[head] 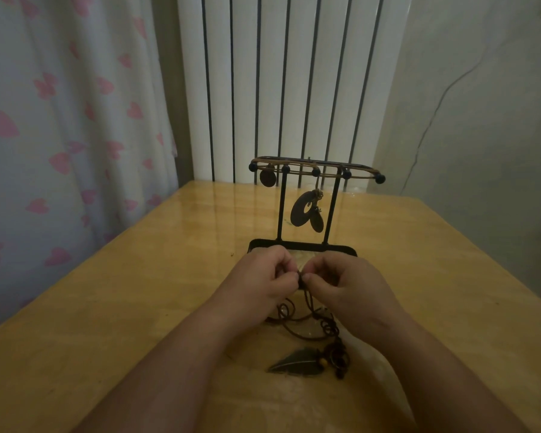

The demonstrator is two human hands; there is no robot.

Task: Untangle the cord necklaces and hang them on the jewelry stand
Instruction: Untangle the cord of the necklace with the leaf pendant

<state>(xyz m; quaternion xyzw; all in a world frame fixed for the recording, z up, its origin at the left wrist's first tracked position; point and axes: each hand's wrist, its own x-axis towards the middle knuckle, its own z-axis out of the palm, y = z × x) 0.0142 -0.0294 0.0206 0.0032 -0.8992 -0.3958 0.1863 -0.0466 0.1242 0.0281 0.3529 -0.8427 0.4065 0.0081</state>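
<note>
A black metal jewelry stand (310,210) stands on the wooden table (138,292), with cord necklaces draped over its top bar. From it hang a round dark pendant (267,178) and a dark ring-and-oval pendant (306,212). In front of the stand's base, my left hand (260,278) and my right hand (341,284) pinch the same dark cord (306,300) between thumbs and fingertips, held close together. Below them the cord lies in tangled loops (294,320) on the table and ends in a dark metal leaf pendant (297,362) with beads.
A white ribbed radiator (294,82) rises behind the table's far edge. A white curtain with pink hearts (60,120) hangs at the left. A pale wall with a thin cable (434,114) is at the right.
</note>
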